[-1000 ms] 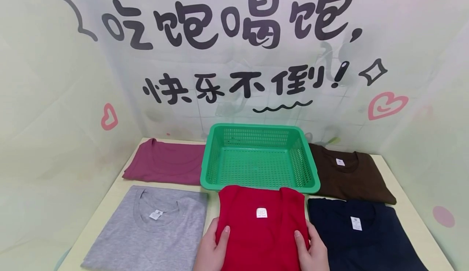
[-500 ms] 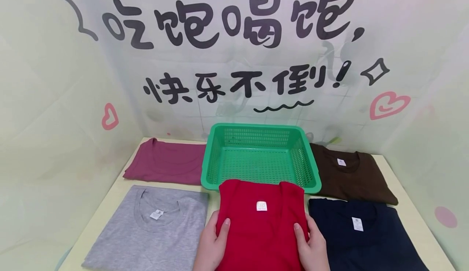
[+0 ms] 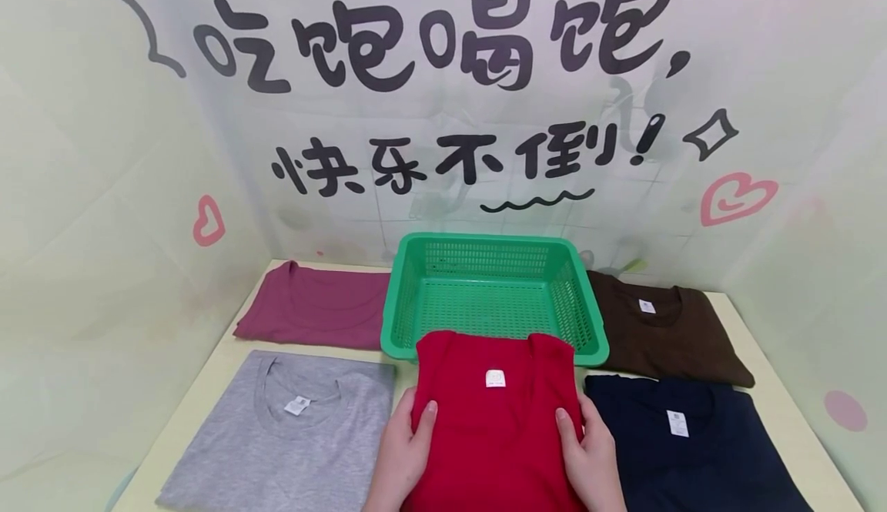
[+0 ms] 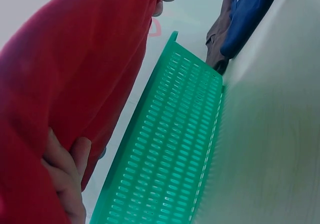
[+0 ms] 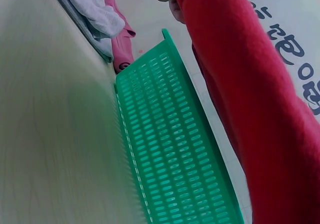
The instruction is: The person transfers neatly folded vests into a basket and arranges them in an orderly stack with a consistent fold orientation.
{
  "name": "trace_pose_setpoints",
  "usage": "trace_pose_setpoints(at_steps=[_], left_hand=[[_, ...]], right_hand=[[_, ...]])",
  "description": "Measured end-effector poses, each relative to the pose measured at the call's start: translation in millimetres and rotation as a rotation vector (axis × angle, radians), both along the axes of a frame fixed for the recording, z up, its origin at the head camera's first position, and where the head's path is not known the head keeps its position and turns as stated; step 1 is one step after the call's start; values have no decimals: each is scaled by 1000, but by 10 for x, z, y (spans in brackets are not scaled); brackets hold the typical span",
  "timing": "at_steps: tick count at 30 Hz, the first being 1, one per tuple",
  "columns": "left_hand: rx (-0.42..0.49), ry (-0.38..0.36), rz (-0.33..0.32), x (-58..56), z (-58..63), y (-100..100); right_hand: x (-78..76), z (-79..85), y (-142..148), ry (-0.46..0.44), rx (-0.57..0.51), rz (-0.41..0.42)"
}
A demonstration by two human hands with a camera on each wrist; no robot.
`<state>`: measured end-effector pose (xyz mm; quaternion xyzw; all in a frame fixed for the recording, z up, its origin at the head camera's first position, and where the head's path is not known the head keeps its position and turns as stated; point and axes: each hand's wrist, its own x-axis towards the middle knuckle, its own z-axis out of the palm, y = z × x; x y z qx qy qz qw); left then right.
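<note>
Both hands hold a folded red shirt (image 3: 488,435) with a white neck label. My left hand (image 3: 407,443) grips its left side, thumb on top. My right hand (image 3: 590,450) grips the opposite side the same way. In both wrist views the red cloth hangs above the table, in front of the green basket. The shirt's collar edge overlaps the near rim of the green plastic basket (image 3: 389,319) in the head view. Fingers (image 4: 67,176) of the left hand curl under the cloth in the left wrist view.
On the left of the table (image 3: 183,427) lie a folded plum shirt (image 3: 333,308) and a grey shirt (image 3: 305,450). A brown shirt (image 3: 679,335) and a navy shirt (image 3: 700,458) lie on the right. A printed cloth backdrop (image 3: 450,112) stands behind.
Both hands have raised the red shirt and moved it slightly forward, so its collar overlaps more of the basket's near side. The basket and other shirts stay put.
</note>
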<state>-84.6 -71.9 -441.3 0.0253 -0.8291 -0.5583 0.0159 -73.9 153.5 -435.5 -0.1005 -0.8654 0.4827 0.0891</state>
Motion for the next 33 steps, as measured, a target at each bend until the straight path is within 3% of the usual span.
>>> trace_pose_setpoints(at_steps=[7, 17, 33], left_hand=[[8, 34, -2, -75, 19, 20], [-51, 134, 23, -175, 23, 48], [-39, 194, 36, -368, 72, 26]], right_hand=[[-58, 33, 6, 35, 11, -5], [-163, 66, 19, 85, 41, 17], [-392, 104, 2, 131, 59, 35]])
